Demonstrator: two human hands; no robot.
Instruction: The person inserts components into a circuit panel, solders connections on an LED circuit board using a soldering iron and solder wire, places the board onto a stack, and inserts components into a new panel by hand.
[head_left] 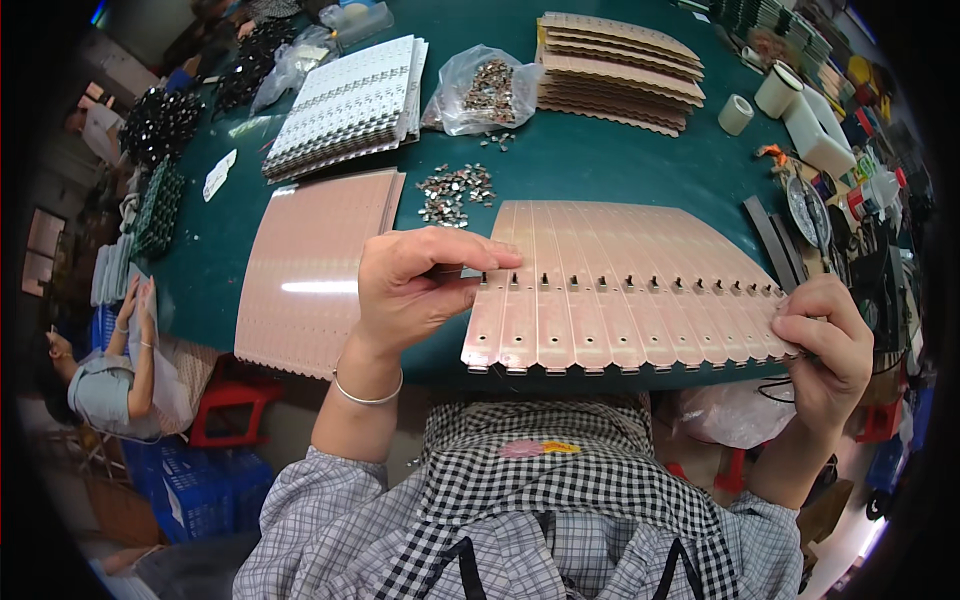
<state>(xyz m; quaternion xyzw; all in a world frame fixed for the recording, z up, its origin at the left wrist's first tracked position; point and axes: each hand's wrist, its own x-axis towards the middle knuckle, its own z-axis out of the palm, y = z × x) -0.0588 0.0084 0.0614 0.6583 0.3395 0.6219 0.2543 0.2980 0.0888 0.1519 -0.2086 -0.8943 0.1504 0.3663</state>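
A pinkish copper-coloured panel [610, 245], scored into several narrow strips, is held up at the table's near edge, tilted toward me. A row of small dark upright parts runs across it, and its near edge is scalloped with small silvery metal clips along it. My left hand [420, 285] pinches the panel's left edge, thumb below and index finger on top. My right hand [830, 345] grips the near right corner between thumb and fingers. Beyond my left hand lies a loose pile of small silvery metal pieces [455, 193] on the green tabletop [610, 165].
A stack of similar copper-coloured panels [310, 260] lies left, white panels [345, 105] behind it. Further back are a clear bag of metal pieces [488, 95] and a tall panel stack [620, 75]. Tools and bottles [875, 190] crowd the right. Another person [120, 380] sits left.
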